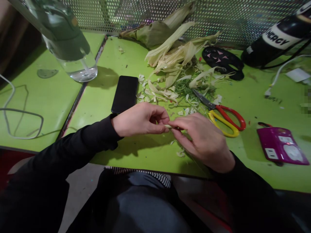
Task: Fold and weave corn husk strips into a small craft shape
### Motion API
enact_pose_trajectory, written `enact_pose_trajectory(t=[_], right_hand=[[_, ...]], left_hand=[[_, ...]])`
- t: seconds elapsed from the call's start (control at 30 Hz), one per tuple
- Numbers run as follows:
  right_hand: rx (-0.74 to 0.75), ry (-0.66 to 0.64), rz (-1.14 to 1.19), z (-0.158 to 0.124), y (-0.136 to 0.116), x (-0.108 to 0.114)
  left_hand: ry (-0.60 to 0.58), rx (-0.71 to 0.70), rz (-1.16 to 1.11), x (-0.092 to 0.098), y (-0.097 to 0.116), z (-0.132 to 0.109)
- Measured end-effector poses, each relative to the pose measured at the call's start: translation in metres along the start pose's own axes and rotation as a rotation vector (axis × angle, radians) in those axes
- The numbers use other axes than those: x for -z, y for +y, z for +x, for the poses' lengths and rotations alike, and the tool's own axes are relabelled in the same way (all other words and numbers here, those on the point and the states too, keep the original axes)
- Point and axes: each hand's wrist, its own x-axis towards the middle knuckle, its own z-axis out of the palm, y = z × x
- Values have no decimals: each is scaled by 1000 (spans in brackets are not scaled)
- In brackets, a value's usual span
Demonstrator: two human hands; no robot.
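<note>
Between my two hands is a thin pale-green strip (168, 126), which looks like a rolled or twisted piece of corn husk. My left hand (143, 120) pinches its left end between thumb and fingers. From the other side, my right hand (200, 136) grips it with thumb and forefinger, hiding most of that end. Just beyond the hands lies a heap of dry corn husks (173, 61) with green and cream shreds (184, 92). Scissors (224, 119) with one red and one yellow handle rest to the right, blades pointing into the shreds.
A black phone (125, 94) lies left of the scraps. A clear-based bottle (73, 55) stands at the left, a black bottle (274, 42) at the right. Nearby are a black case (222, 62), a purple power socket (279, 144) and cables. A perforated metal panel (228, 19) borders the green table (136, 149).
</note>
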Motion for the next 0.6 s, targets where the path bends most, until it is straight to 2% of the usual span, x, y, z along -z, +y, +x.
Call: enact_pose_trajectory(t=[0.13,0.27,0.37,0.6], right_hand=[[14,9,10,-1,2,0],[16,-1,-43,-4,1,0],[28,4,-102,-5,0,0],[10,32,-141,-1,-1,-1]], left_hand=[[-58,52,-145,1,-3,3],[-100,63,-142,3,-5,4],[-70,25,37,4,-2,3],[167,-209,708,-10,-3,-4]])
